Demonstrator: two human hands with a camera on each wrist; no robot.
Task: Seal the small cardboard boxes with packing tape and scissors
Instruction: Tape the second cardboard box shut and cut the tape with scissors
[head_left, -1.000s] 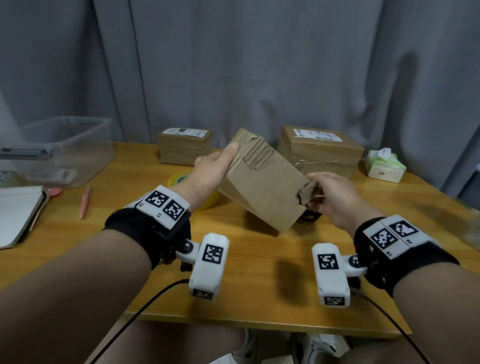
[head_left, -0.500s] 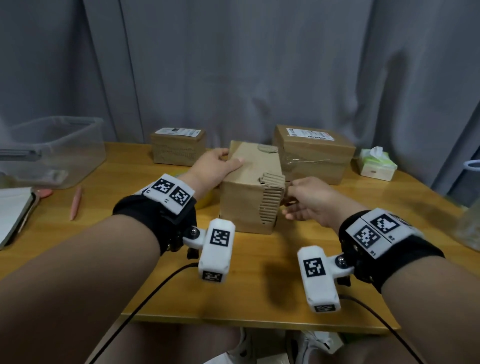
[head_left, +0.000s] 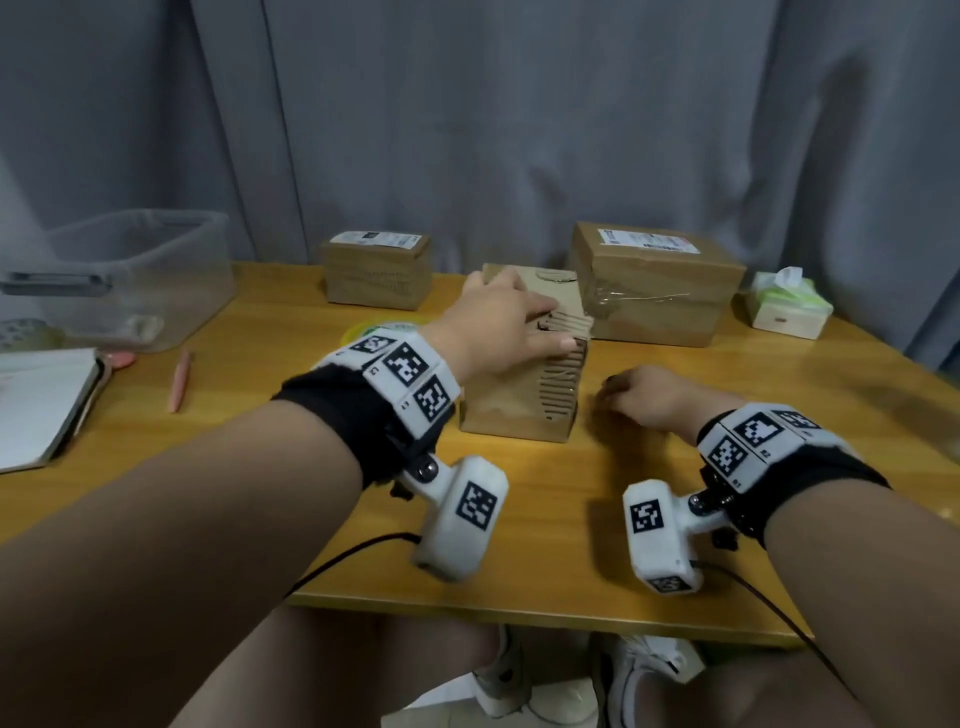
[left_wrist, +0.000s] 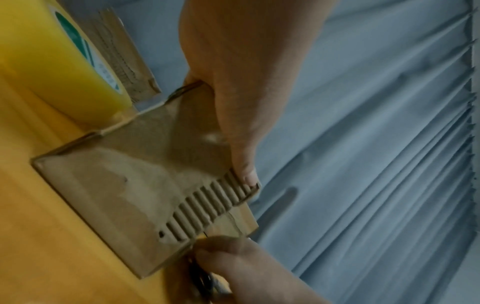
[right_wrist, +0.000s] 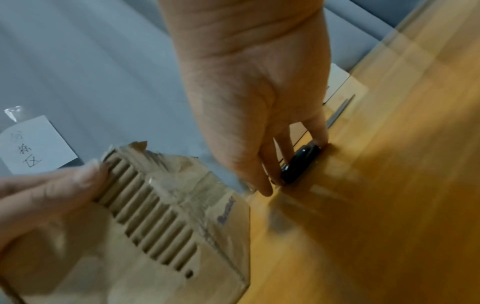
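The desk (head_left: 519, 545) carried everything. A small cardboard box (head_left: 511, 400) stood upright near its middle, between two taller-stacked boxes at the back edge: a labelled one (head_left: 376, 270) to the left and a larger taped one (head_left: 657, 283) to the right. The left hand (head_left: 501, 325) lay over the small box's top, fingers curled down over the torn, corrugated edge, holding it steady. A yellow tape roll (left_wrist: 59, 61) sat just behind that hand, toward the back edge. The right hand (head_left: 647, 397) rested on the desk just right of the box, its fingers closing on the black handle of the scissors (right_wrist: 301, 162), which lay against the desk pointing toward the back edge. The right hand was plainly the nearer to them; the tape lay on the left hand's side.
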